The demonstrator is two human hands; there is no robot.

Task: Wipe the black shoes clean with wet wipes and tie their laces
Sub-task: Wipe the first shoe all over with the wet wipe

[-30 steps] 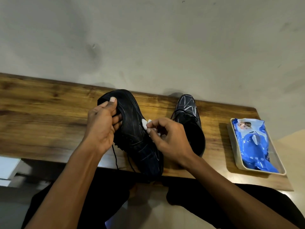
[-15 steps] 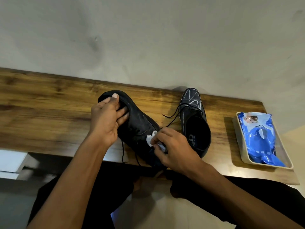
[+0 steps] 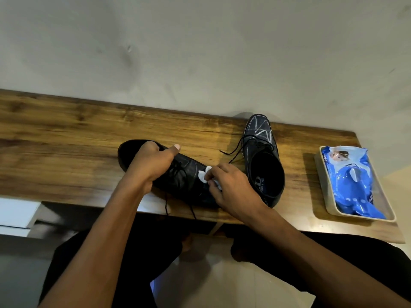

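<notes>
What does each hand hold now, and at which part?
The left hand grips the black shoe at its heel end. The right hand pinches a crumpled white wipe against the shoe's upper.

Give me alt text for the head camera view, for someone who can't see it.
A person's left hand grips a black shoe on a wooden table while the right hand rubs it with a white wet wipe. A second, white-streaked shoe stands alongside, laces untied, near a blue wipes pack in a tray.
</notes>
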